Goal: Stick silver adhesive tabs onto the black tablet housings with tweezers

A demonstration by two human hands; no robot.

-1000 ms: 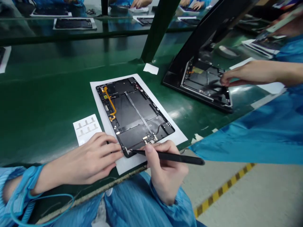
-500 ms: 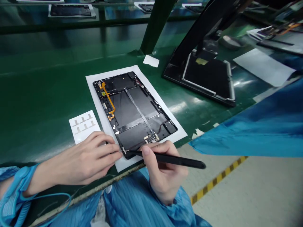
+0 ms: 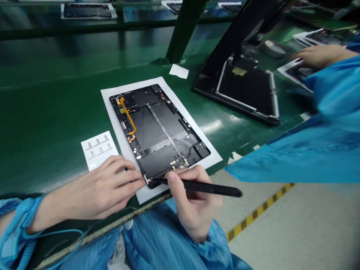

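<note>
Open black tablet chassis [image 3: 160, 129] | orange flex cable [image 3: 129, 118] | flat on white paper sheet [image 3: 212, 159] | black stylus [image 3: 209, 187] tip at lower corner

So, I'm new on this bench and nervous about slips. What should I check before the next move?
Tablet frame lying flat on its white paper: ok.
Left hand against the frame's near corner: ok.
Right hand holding the black stylus, tip at that same corner: ok.
Orange ribbon cable seated: cannot tell; it lies on the frame, but its ends are too small to judge.
Sticker sheet beside the paper, stickers still on it: ok.
</note>
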